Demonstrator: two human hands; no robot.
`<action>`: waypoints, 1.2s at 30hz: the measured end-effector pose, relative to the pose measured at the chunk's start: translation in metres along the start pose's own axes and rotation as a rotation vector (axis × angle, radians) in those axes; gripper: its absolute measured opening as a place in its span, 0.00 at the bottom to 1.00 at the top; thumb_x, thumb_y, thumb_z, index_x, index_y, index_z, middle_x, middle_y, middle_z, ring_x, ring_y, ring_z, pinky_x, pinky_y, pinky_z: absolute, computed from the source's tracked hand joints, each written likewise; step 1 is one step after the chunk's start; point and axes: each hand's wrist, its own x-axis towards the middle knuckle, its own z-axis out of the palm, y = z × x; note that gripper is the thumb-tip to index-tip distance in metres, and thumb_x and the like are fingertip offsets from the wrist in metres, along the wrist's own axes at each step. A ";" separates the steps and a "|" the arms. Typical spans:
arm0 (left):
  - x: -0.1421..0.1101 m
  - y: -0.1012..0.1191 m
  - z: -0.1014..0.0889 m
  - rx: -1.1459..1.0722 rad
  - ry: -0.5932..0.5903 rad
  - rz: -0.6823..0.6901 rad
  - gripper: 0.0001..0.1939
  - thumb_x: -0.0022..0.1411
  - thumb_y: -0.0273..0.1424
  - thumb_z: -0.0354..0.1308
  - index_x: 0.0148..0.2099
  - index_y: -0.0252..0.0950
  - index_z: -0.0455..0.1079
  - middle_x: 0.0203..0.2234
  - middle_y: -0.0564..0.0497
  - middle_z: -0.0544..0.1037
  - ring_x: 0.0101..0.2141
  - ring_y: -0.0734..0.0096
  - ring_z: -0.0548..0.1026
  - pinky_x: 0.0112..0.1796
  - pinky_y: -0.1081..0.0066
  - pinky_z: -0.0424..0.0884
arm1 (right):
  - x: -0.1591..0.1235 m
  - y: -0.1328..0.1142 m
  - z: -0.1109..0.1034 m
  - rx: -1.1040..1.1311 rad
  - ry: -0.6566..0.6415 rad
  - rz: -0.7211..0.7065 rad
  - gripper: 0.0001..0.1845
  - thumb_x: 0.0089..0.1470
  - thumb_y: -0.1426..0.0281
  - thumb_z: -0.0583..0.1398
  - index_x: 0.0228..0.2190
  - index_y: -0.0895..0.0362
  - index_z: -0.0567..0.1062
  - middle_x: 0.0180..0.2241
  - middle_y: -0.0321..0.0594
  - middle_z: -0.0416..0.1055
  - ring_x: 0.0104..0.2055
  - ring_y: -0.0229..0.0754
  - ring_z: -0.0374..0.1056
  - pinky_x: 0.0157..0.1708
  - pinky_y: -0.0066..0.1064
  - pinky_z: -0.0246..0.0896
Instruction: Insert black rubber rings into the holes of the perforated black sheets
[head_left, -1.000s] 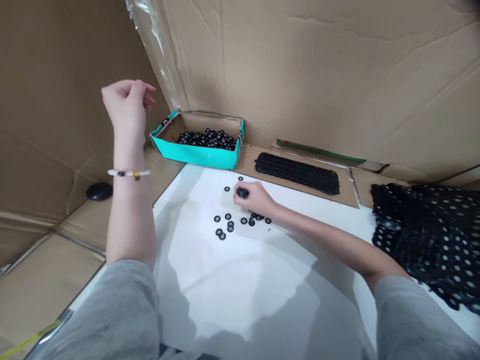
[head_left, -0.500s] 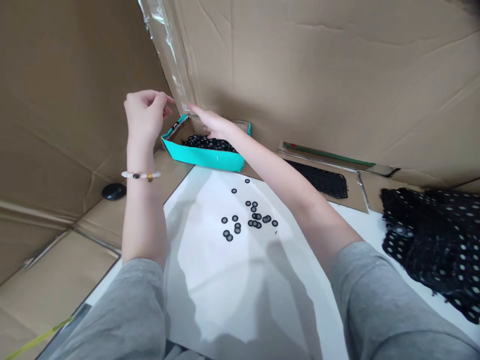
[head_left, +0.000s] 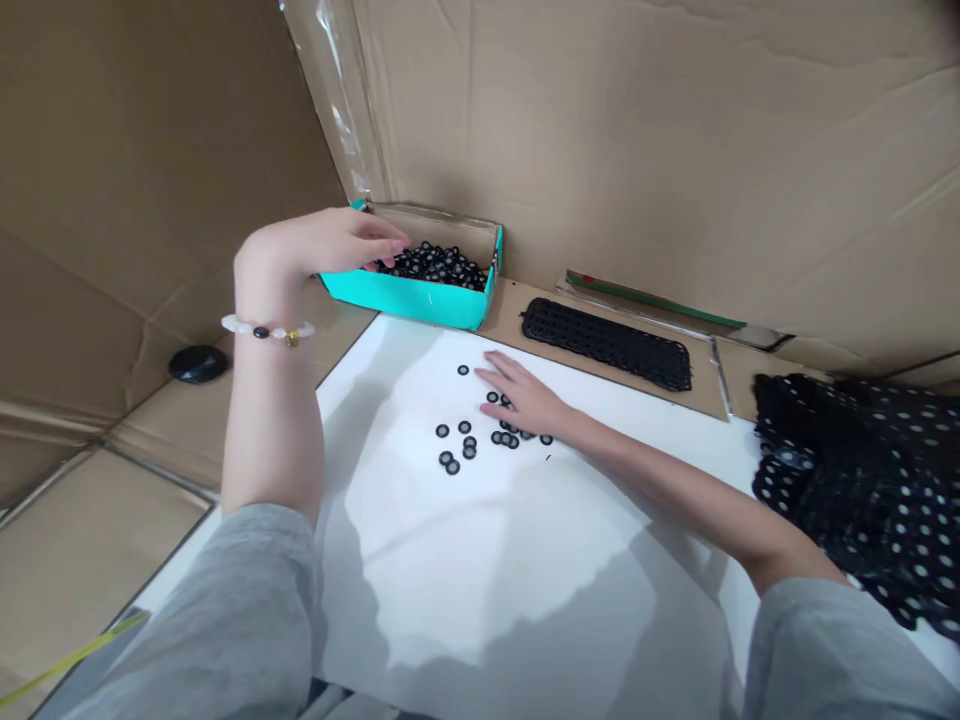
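Note:
My left hand (head_left: 339, 240), with a beaded bracelet (head_left: 271, 331) at its wrist, reaches over the near left rim of a turquoise-edged cardboard box (head_left: 409, 298). Its fingers point into the box, loosely apart, just above a heap of small black rings (head_left: 442, 264) with pale centres. Nothing shows in that hand. Out on the white sheet, my right hand (head_left: 529, 398) lies palm down with its fingers spread, covering part of a scatter of black rings (head_left: 465, 427). Some rings are hidden beneath it.
Behind the sheet, a black mesh strip (head_left: 606, 342) lies on a cardboard ledge. A pile of black, white-dotted mesh (head_left: 862, 490) sits at the right. A round black object (head_left: 198, 364) rests at the left. Cardboard walls (head_left: 637, 150) stand close at the back and left.
My left hand has moved right and down over the box. My right hand has left the box and come down onto the scattered rings on the sheet.

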 end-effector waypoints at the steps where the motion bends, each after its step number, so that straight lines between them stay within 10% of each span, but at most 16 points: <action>1: 0.000 0.005 0.001 -0.009 -0.008 -0.009 0.26 0.70 0.41 0.51 0.64 0.39 0.73 0.55 0.51 0.80 0.52 0.59 0.78 0.51 0.65 0.72 | -0.007 -0.005 0.005 0.010 -0.033 -0.050 0.32 0.66 0.51 0.56 0.62 0.57 0.72 0.71 0.55 0.58 0.75 0.55 0.52 0.72 0.53 0.50; 11: 0.008 0.014 0.013 0.057 -0.130 0.005 0.30 0.69 0.43 0.51 0.69 0.42 0.68 0.63 0.51 0.75 0.55 0.57 0.76 0.52 0.66 0.71 | 0.038 -0.015 0.007 0.159 -0.146 -0.083 0.32 0.68 0.50 0.54 0.64 0.55 0.72 0.70 0.49 0.61 0.75 0.50 0.53 0.74 0.49 0.46; 15: 0.004 0.009 0.009 0.058 -0.149 -0.045 0.28 0.70 0.42 0.51 0.69 0.45 0.68 0.62 0.55 0.76 0.55 0.59 0.76 0.51 0.68 0.70 | 0.007 -0.021 -0.004 0.372 -0.313 -0.230 0.27 0.69 0.52 0.53 0.57 0.52 0.79 0.62 0.44 0.73 0.67 0.45 0.66 0.68 0.40 0.60; 20: 0.007 -0.006 0.004 0.052 -0.098 -0.110 0.27 0.69 0.41 0.52 0.68 0.45 0.69 0.60 0.54 0.77 0.55 0.58 0.76 0.53 0.66 0.70 | -0.060 -0.009 -0.046 0.067 0.003 0.170 0.21 0.62 0.61 0.62 0.53 0.53 0.80 0.54 0.49 0.78 0.52 0.50 0.77 0.53 0.42 0.72; 25: 0.012 0.002 0.010 0.055 -0.160 -0.080 0.30 0.69 0.43 0.53 0.70 0.46 0.68 0.59 0.53 0.77 0.54 0.57 0.76 0.52 0.66 0.71 | -0.080 -0.011 -0.047 -0.025 -0.112 0.447 0.11 0.53 0.73 0.63 0.38 0.54 0.83 0.32 0.40 0.79 0.31 0.41 0.73 0.36 0.32 0.68; 32: 0.011 0.011 0.014 0.056 -0.206 -0.074 0.29 0.69 0.42 0.53 0.70 0.47 0.67 0.58 0.54 0.78 0.53 0.59 0.76 0.52 0.66 0.70 | -0.057 -0.030 -0.011 0.096 0.090 0.179 0.10 0.63 0.69 0.58 0.40 0.54 0.81 0.43 0.46 0.80 0.47 0.47 0.76 0.51 0.39 0.70; 36: 0.010 0.005 0.012 0.050 -0.194 -0.108 0.29 0.70 0.41 0.52 0.71 0.46 0.66 0.63 0.54 0.74 0.55 0.58 0.75 0.53 0.65 0.70 | -0.068 -0.038 0.005 -0.018 0.077 0.109 0.43 0.61 0.49 0.62 0.68 0.59 0.62 0.70 0.59 0.58 0.74 0.61 0.52 0.70 0.58 0.52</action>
